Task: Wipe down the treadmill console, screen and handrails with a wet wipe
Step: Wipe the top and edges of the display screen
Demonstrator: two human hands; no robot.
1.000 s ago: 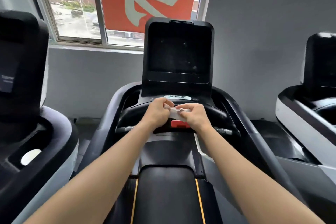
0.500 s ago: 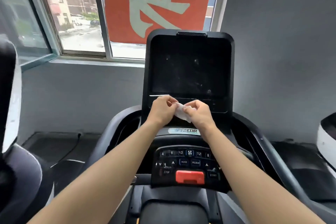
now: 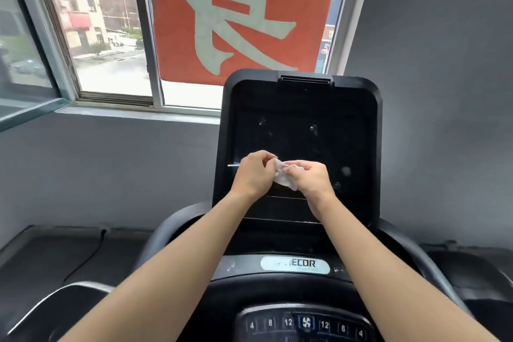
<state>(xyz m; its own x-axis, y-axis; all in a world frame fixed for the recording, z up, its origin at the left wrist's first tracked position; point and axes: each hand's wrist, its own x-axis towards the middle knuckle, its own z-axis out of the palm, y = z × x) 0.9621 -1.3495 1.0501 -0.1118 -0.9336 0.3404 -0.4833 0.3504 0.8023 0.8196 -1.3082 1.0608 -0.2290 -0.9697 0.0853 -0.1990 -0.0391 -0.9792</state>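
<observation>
Now higher, wet wipe before screen

Left hand and right hand: both pinch a crumpled white wipe. Dark screen behind them, smudged. Keypad at bottom; window with red banner beyond.

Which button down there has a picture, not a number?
The middle button, with a little fan on a blue square. The buttons beside it show 12, 8 and 4.

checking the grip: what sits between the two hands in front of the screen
In the head view, the crumpled white wet wipe spans the gap, pinched by the left hand and the right hand.
</observation>
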